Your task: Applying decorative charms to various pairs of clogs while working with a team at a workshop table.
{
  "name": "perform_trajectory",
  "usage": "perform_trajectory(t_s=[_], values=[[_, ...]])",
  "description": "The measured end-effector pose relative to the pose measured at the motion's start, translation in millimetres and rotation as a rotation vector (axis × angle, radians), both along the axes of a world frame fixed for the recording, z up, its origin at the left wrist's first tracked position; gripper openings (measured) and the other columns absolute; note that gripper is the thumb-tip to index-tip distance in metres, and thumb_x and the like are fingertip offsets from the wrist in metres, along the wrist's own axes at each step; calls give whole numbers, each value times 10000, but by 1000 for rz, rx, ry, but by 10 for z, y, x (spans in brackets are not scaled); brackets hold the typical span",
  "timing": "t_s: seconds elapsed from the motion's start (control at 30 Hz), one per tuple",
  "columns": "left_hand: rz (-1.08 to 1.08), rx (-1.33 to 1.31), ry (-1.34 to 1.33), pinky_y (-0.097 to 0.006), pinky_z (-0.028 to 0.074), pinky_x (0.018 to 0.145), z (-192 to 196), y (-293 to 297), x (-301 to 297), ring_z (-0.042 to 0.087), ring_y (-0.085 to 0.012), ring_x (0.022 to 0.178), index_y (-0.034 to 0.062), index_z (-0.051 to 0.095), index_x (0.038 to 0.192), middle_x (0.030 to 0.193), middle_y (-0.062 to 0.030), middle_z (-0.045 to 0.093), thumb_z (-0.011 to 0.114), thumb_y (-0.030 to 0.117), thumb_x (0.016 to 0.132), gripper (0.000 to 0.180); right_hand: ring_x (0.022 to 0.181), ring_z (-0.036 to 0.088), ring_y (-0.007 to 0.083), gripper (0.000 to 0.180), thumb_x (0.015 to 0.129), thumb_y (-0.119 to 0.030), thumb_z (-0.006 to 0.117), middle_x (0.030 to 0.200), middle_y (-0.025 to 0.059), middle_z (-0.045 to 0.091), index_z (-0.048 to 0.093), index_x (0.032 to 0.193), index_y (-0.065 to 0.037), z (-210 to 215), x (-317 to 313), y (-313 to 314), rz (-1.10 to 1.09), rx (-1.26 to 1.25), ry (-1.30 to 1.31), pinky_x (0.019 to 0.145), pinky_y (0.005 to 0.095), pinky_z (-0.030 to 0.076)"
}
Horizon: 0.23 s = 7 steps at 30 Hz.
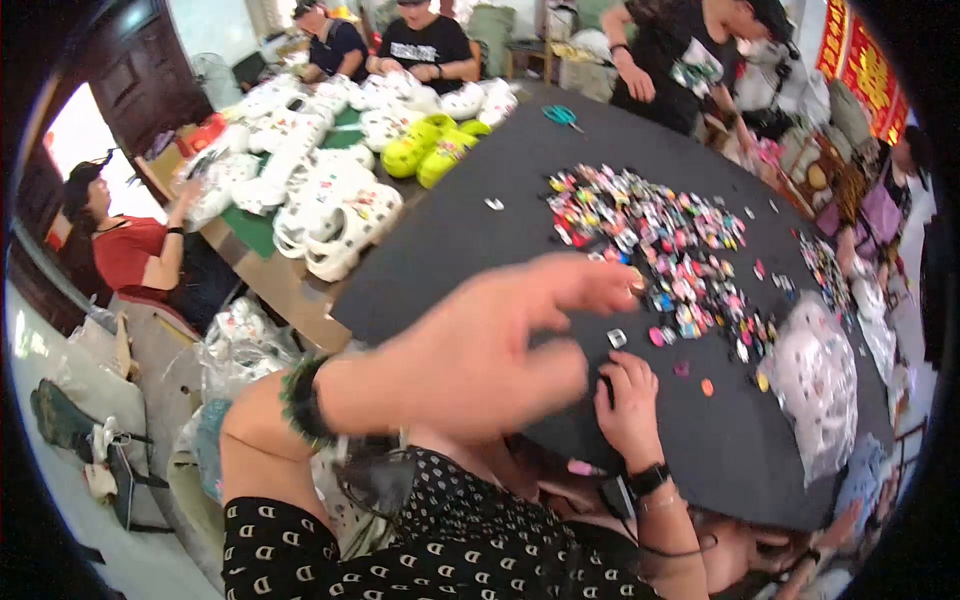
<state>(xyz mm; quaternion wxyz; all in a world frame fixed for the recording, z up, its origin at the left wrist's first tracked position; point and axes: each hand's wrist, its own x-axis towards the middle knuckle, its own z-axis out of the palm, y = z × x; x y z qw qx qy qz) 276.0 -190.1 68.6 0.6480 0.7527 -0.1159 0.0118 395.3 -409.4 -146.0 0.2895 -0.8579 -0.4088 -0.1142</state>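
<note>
My left hand [470,350] is raised over the dark table, blurred by motion, its thumb apart from the reaching fingers. I make out nothing held in it. Beyond its fingertips spreads a heap of small colourful shoe charms [650,215] on the dark tabletop [460,230]. My right hand [630,408] lies on the table near its front edge, fingers stretched out. Just past those fingers is a small white piece [616,339]. An orange charm [707,387] and a few other loose ones lie to the right of that hand.
A clear plastic bag [818,385] stands on the table's right side. Teal scissors [563,118] lie at the far edge. Many white clogs [335,215] and a yellow-green pair [430,150] cover the left table. Several people sit or stand around, one leaning over the far right edge.
</note>
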Motion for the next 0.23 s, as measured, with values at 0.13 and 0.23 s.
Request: perform_trajectory(t_s=[0.13,0.23], values=[[-463,396,-239,-375,275,1158,434,-658,-299,434,-317,1339,-99,306,1447,1477,-199,397,540,72,840,673,1159,532,322,248,795,-69,661,1207,131,581,610,1037,-52,-117,43,-130,-13,67,-96,962,473,407],[-284,-67,-525,-533,337,1087,20,-1296,-331,457,-315,1208,-24,367,1413,1410,-133,449,717,199,766,769,1168,522,331,241,801,-71,667,1220,133,575,608,1035,-70,-52,26,-47,15,59,-46,978,463,390]])
